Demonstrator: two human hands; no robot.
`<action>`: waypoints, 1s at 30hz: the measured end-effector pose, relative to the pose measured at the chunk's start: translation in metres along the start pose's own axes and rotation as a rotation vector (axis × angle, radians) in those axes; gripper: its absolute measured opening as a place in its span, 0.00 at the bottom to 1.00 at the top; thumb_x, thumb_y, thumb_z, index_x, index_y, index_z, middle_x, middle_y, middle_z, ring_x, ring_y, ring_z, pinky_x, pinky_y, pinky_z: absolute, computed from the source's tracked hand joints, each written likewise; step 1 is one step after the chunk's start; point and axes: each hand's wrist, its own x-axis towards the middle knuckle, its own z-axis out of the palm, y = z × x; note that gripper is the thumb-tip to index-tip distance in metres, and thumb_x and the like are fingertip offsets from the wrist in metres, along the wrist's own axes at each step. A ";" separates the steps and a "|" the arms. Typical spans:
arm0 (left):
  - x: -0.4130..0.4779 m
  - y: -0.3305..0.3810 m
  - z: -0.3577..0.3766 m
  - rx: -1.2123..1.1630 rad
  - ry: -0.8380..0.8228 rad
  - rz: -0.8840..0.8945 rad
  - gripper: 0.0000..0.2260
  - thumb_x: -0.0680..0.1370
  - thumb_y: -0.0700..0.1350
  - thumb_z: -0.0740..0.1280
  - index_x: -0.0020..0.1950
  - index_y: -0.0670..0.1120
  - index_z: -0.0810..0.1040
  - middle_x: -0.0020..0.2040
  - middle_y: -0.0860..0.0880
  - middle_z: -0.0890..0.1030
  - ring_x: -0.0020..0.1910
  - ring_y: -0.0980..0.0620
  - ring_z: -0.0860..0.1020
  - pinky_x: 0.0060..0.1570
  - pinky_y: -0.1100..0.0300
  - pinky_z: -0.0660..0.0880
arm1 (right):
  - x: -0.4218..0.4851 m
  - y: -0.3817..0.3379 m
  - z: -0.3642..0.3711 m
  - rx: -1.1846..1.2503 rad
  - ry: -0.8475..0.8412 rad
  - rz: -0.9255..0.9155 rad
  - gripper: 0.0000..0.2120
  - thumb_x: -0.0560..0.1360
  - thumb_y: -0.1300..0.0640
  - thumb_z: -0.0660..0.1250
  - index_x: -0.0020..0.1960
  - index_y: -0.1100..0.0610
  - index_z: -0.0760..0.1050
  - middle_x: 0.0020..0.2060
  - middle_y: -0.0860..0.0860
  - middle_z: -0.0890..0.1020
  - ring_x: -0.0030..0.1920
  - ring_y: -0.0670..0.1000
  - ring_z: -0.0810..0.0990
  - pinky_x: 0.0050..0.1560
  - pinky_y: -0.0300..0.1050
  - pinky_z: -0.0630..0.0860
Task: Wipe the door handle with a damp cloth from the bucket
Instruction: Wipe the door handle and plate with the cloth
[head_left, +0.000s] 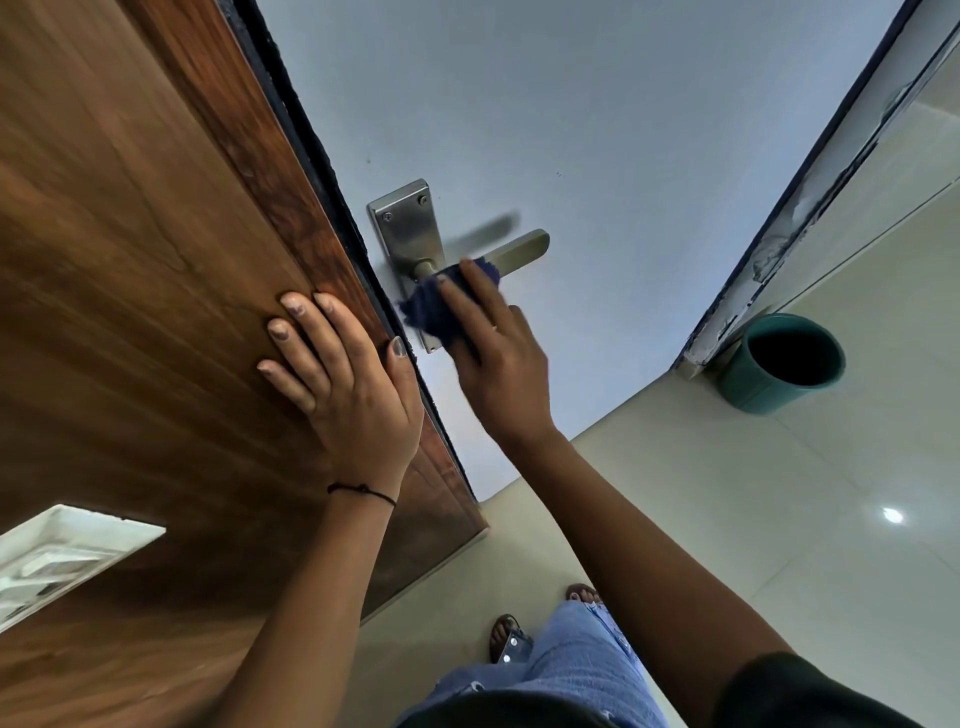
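Dark blue cloth (441, 306) bunched against steel handle (519, 251); teal bucket (784, 364), seemingly water-filled.

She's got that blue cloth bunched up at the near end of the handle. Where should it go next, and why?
Probably slide the blue cloth outward along the lever toward its free tip. The right hand presses the cloth near the lever's base by the metal plate, and the outer stretch is bare. The left hand lies flat on the wooden door, seemingly steadying it.
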 end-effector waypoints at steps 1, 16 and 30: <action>0.000 0.000 0.000 -0.008 -0.002 0.000 0.28 0.79 0.47 0.59 0.73 0.34 0.53 0.69 0.29 0.66 0.69 0.33 0.55 0.72 0.45 0.41 | 0.001 0.005 -0.001 0.082 0.026 0.095 0.22 0.75 0.60 0.63 0.68 0.51 0.72 0.71 0.51 0.71 0.53 0.52 0.78 0.45 0.42 0.77; 0.000 0.000 0.002 -0.018 0.018 0.012 0.29 0.79 0.47 0.59 0.74 0.35 0.52 0.69 0.30 0.64 0.69 0.33 0.55 0.73 0.48 0.37 | -0.022 0.010 0.016 0.227 -0.082 0.219 0.19 0.74 0.60 0.61 0.65 0.52 0.72 0.63 0.51 0.69 0.52 0.43 0.72 0.50 0.38 0.76; 0.002 0.002 -0.002 0.025 -0.002 -0.003 0.28 0.79 0.46 0.60 0.72 0.32 0.56 0.68 0.28 0.67 0.68 0.33 0.55 0.72 0.48 0.38 | 0.006 -0.012 0.005 -0.132 0.008 -0.043 0.20 0.77 0.56 0.53 0.64 0.51 0.76 0.67 0.55 0.75 0.61 0.58 0.67 0.56 0.52 0.69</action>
